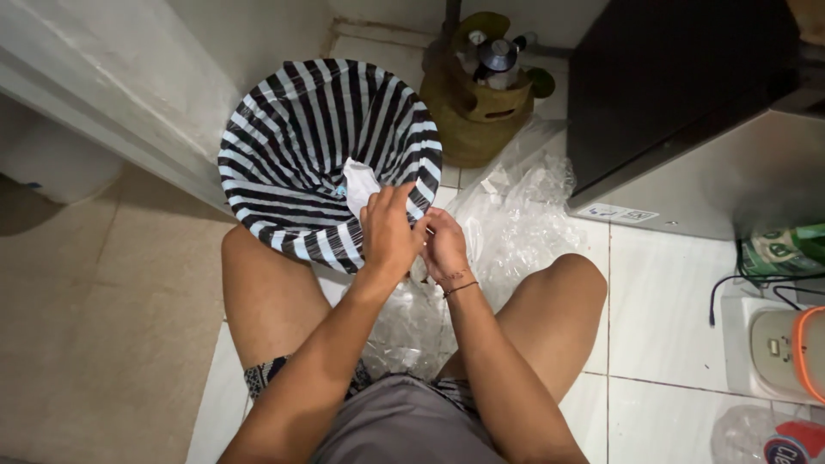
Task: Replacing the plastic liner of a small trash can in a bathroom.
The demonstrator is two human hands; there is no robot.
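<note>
I crouch over a bin lined with a black-and-white striped bag (292, 137). My left hand (388, 230) pinches the striped bag's near rim, beside a crumpled white paper (359, 185) that lies just inside the bin. Touching it from the right, my right hand (445, 247), with a thin bracelet on the wrist, has its fingers closed on the same rim edge. Between my knees lies a crinkled clear plastic bag (516, 215) on the tiled floor.
An olive gas cylinder (478, 107) with a regulator stands behind the bin. A dark cabinet (679, 94) fills the upper right. At right sit a white appliance with an orange band (795, 352), black cables and a green packet (786, 249). A pale wall edge runs along the left.
</note>
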